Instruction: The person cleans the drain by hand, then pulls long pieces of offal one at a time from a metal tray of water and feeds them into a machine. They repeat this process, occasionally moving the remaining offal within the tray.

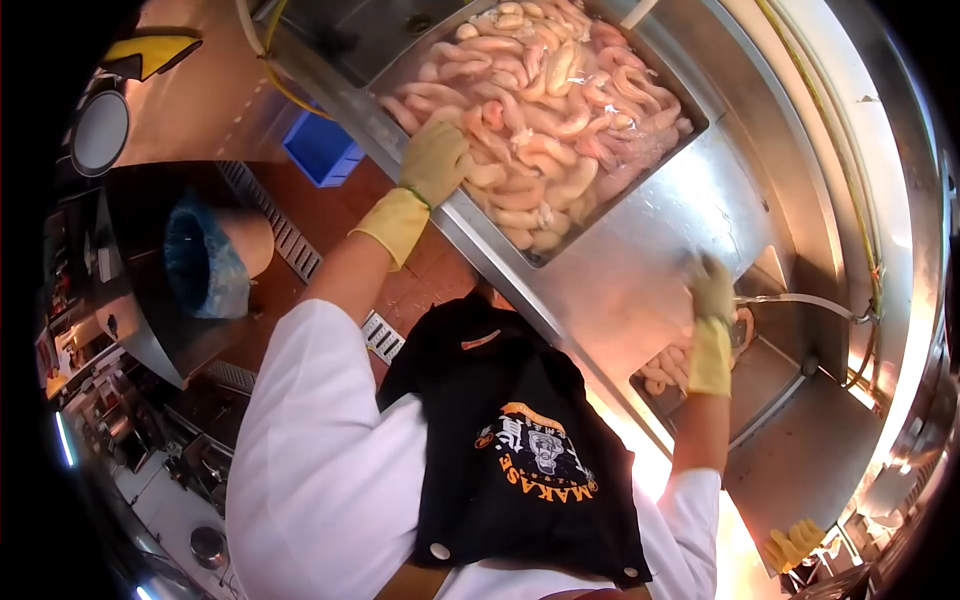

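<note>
Pale pink, tube-like intestines [540,110] fill the large steel sink basin [583,228] in front of me, lying in water. My left hand [435,163], in a yellow rubber glove, is at the basin's near left rim with its fingers curled in against the intestines there. What those fingers hold is hidden behind the glove. My right hand [711,288], also in a yellow glove, is over the wet steel ledge [640,255] to the right of the basin. Motion blurs its fingers. Below it, more intestines [665,370] lie in a second basin [770,385].
A hose [795,299] reaches in from the back wall near my right hand. Yellow gloves [793,545] lie at the lower right. On the left stand a blue crate [322,148] and a bin with a blue liner [205,262], near a floor drain grate [270,220].
</note>
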A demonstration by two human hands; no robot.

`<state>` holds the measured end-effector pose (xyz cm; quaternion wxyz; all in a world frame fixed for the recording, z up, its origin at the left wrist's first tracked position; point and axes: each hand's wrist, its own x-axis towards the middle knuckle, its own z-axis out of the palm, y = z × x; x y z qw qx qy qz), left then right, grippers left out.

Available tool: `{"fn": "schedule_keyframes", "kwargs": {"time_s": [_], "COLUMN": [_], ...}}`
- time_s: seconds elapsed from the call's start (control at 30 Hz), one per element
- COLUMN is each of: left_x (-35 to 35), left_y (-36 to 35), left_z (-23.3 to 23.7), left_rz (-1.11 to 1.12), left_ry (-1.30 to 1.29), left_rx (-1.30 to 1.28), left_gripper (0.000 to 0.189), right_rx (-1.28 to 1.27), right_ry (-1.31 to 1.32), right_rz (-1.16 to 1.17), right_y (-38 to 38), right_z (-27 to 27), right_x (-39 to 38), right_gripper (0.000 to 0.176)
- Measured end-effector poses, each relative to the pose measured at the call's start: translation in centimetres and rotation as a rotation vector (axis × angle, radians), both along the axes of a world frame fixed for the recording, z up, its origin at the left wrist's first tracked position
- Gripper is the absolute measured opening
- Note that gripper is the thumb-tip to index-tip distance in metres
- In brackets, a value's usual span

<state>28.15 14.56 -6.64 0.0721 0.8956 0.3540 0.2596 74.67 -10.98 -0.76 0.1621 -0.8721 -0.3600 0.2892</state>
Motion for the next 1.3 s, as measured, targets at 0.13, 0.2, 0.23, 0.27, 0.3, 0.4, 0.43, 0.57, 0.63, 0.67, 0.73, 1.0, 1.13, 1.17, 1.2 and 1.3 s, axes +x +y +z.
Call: {"fn": "schedule_keyframes", "kwargs": {"time_s": [0.13, 0.2, 0.23, 0.27, 0.3, 0.4, 0.43, 0.57, 0.63, 0.67, 0.73, 1.0, 1.13, 1.17, 1.2, 1.3], "left_x": [-1.4, -1.3, -1.4, -1.5, -1.6, -2.6, -2.7, -0.4, 1.9, 3.4, 6.6, 15.5, 17.0, 17.7, 18.3, 20.3], "left_y": [-0.2, -0.2, -0.3, 0.1, 0.5, 1.1, 1.1, 0.1, -0.8, -1.2, -1.9, -8.0, -8.6, -9.1, -9.6, -11.2], "left_z": [-0.5, -0.7, -0.9, -1.2, -1.5, -1.9, -1.9, 1.1, 1.2, 0.3, -2.5, -2.0, -2.4, -3.3, -4.3, -7.3], "left_rz": [0.087, 0.088, 0.104, 0.121, 0.126, 0.138, 0.141, 0.195, 0.146, 0.113, 0.020, 0.002, -0.056, -0.021, 0.061, 0.055], "left_ry": [-0.033, -0.056, -0.061, -0.068, -0.063, -0.055, -0.045, -0.093, -0.071, -0.057, -0.101, 0.029, -0.255, -0.460, -0.687, -0.695], "left_rx": [-0.119, -0.099, -0.105, -0.107, -0.105, -0.053, -0.066, 0.022, 0.128, 0.170, -0.049, -0.353, -0.989, -1.283, -1.551, -1.164], "left_gripper": [0.011, 0.013, 0.012, 0.012, 0.012, 0.010, 0.008, 0.021, 0.025, 0.025, 0.028, 0.042, 0.055, 0.053, 0.051, 0.037], "right_rx": [0.193, 0.255, 0.250, 0.251, 0.182, 0.079, 0.022, -0.036, -0.017, -0.017, -0.007, -0.237, -0.257, -0.250, -0.284, -0.317], "right_ry": [0.144, 0.192, 0.246, 0.252, 0.152, -0.092, -0.057, -0.565, -0.567, -0.367, -0.186, 0.232, -0.003, 0.005, 0.013, 0.025], "right_rz": [0.409, 0.438, 0.417, 0.419, 0.437, 0.828, 0.891, 1.324, 1.281, 1.140, 0.990, 0.489, 0.648, 0.643, 0.630, 0.596], "right_y": [17.5, 23.9, 26.5, 28.0, 29.3, 30.5, 29.9, 25.4, 21.6, 19.8, 17.5, 11.8, 10.7, 10.5, 10.2, 9.6], "right_z": [-3.8, -8.4, -10.6, -11.6, -12.4, -15.2, -16.4, -17.6, -14.7, -12.7, -8.3, -4.3, -2.5, -1.6, -0.7, -0.8], "right_x": [-14.7, -20.2, -22.4, -23.9, -25.3, -26.6, -26.0, -24.2, -23.1, -22.6, -21.5, -16.9, -16.1, -16.2, -16.3, -15.5], "right_gripper": [0.039, 0.038, 0.039, 0.039, 0.037, 0.035, 0.033, 0.029, 0.030, 0.033, 0.036, 0.039, 0.038, 0.038, 0.039, 0.040]}}
